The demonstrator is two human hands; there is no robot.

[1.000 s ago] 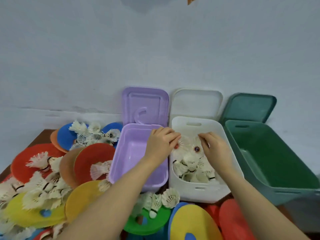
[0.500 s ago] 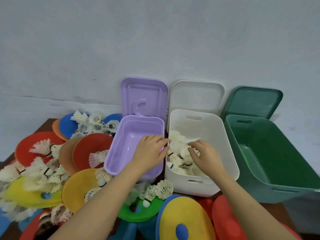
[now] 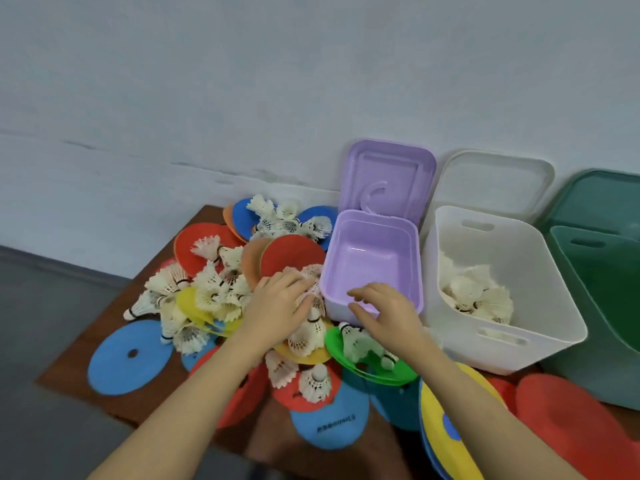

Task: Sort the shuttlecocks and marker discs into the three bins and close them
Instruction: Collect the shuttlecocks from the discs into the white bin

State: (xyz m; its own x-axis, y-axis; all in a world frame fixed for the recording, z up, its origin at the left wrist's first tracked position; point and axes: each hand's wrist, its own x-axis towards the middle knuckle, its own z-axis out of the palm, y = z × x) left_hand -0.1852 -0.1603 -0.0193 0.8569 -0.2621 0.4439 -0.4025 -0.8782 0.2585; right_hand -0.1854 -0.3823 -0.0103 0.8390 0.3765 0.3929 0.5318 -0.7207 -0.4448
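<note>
Left hand point(image 3: 277, 303) grip around a shuttlecock point(image 3: 311, 282), skirt toward purple bin point(image 3: 372, 268); right hand point(image 3: 384, 310) slack

We see a plain indoor room — a bare pale painted wall point(image 3: 242, 81), grey floor point(image 3: 45, 323), and a low brown wooden table point(image 3: 114, 296) pushed against it.

purple bin point(image 3: 372, 268) open, empty | white bin point(image 3: 498, 289) holds shuttlecocks point(image 3: 478, 296)
</note>
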